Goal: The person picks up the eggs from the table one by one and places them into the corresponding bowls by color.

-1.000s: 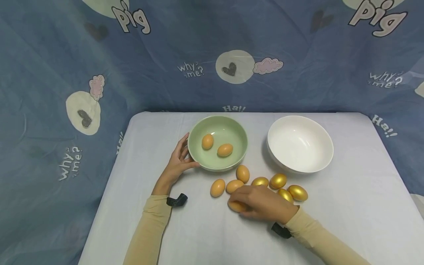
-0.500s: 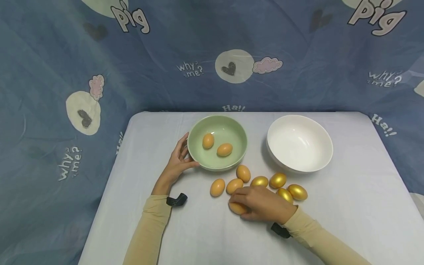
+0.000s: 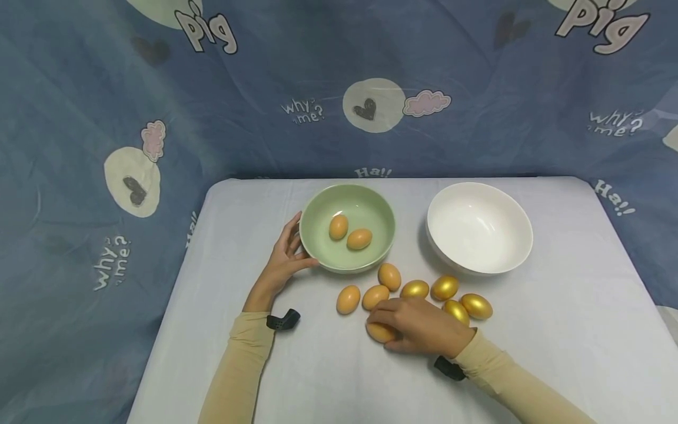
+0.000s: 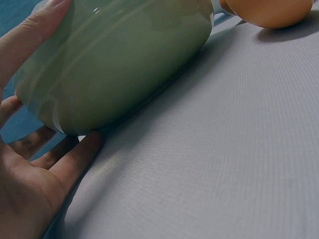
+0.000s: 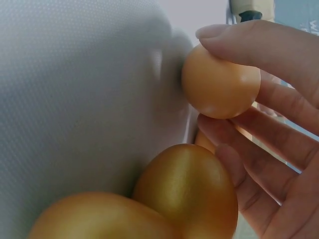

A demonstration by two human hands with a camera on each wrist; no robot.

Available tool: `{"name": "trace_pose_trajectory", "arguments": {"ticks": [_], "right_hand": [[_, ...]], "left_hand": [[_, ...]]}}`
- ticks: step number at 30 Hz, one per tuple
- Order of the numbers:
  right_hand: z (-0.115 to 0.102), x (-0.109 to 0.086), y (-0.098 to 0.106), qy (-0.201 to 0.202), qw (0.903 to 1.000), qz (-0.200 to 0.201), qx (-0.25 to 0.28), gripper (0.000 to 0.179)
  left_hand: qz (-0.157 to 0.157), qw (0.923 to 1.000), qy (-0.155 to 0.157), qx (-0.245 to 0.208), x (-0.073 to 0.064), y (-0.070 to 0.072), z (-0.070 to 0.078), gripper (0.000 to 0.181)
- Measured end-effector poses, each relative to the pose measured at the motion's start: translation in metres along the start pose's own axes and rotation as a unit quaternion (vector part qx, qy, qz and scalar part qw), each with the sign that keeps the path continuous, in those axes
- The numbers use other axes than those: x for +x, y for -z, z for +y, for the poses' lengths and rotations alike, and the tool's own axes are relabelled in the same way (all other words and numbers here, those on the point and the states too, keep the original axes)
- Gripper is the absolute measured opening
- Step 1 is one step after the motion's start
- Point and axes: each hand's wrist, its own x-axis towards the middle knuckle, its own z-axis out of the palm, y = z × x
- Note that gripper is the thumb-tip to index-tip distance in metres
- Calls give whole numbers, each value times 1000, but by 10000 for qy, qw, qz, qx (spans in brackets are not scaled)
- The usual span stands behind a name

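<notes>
My left hand [image 3: 286,259] steadies the light green bowl [image 3: 348,266] at its left side, thumb near the rim and fingers around the wall toward the base in the left wrist view. Two brown eggs [image 3: 359,239] lie inside this bowl. With thumb and fingers, my right hand [image 3: 424,325] holds a brown egg [image 5: 219,82] low over the white cloth. Several other brown eggs [image 3: 348,300] lie between the bowl and this hand. Beside the hand are several golden eggs [image 3: 476,307]; two appear large in the right wrist view, with one golden egg [image 5: 189,189] near my fingertips.
A white bowl [image 3: 479,232] with nothing in it stands at the back right of the cloth-covered table [image 3: 318,377]. Behind the table's far edge hangs a blue printed curtain [image 3: 254,135]. Each wrist carries a small black camera mount [image 3: 283,320].
Inside the green bowl, one brown egg has rolled a little to the right, closer to the other. My right hand and its egg have barely moved; the left hand stays in place.
</notes>
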Motion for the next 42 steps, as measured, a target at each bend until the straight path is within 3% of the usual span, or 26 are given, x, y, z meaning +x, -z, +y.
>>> {"name": "trace_pose_trajectory", "arguments": {"ticks": [18,26,33,42], "right_hand": [[2,2,9,141,9992,370,-68,45],[4,3,19,54,9989,335,326,44],[10,8,26,205,9975,624,276,43],[17,12,40,47,9943,660,832,46]], "left_hand": [[1,10000,9,-68,0,0,1,113],[-14,9999,9,-119,0,0,-1,113],[-42,10000,-21,-80,0,1,0,112],[-39,10000,5,-70,-1,0,0,112]]}}
